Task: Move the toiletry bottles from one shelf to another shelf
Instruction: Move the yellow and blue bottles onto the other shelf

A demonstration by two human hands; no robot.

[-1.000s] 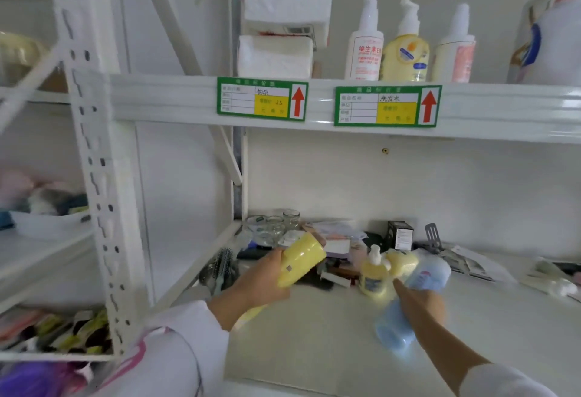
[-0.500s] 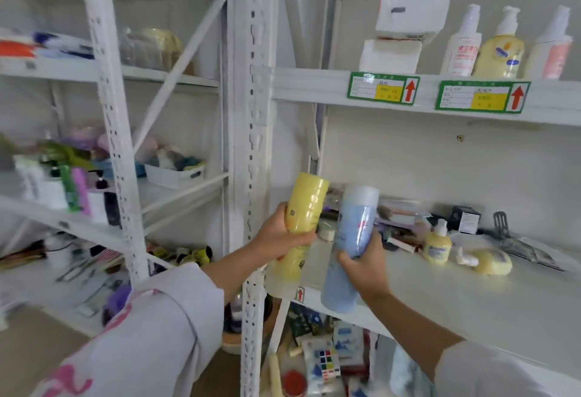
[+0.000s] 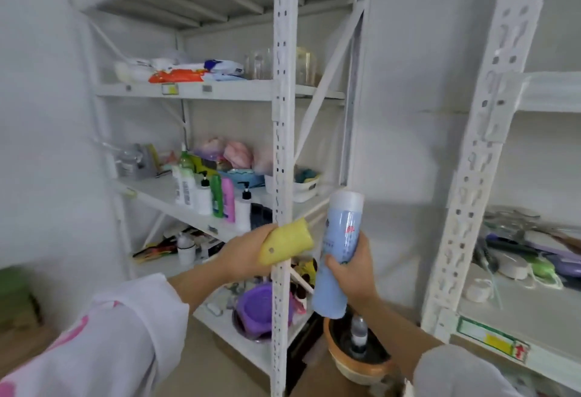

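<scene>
A: Head view, item one, the hands?

B: The left hand (image 3: 243,255) is recorded as clenched round a yellow bottle (image 3: 287,241), fingers wrapped about its lower part. The right hand (image 3: 353,271) is recorded as grasping a blue bottle (image 3: 338,255) at mid-body, thumb laid across the front.

A: Item two, orientation?

B: The yellow bottle is held in the air in front of the white upright post (image 3: 283,145), long axis tilted, its free end pointed up and to the right. The blue bottle is held nearly upright just right of that post, cap end uppermost, leaning slightly right.

A: Item three, materials and shapes?

B: Both are listed as smooth plastic cylinders. The blue one is capped in translucent white and printed with a label too blurred to be read. A row of standing bottles (image 3: 217,198) is noted on the middle shelf (image 3: 151,192) of the left rack.
</scene>
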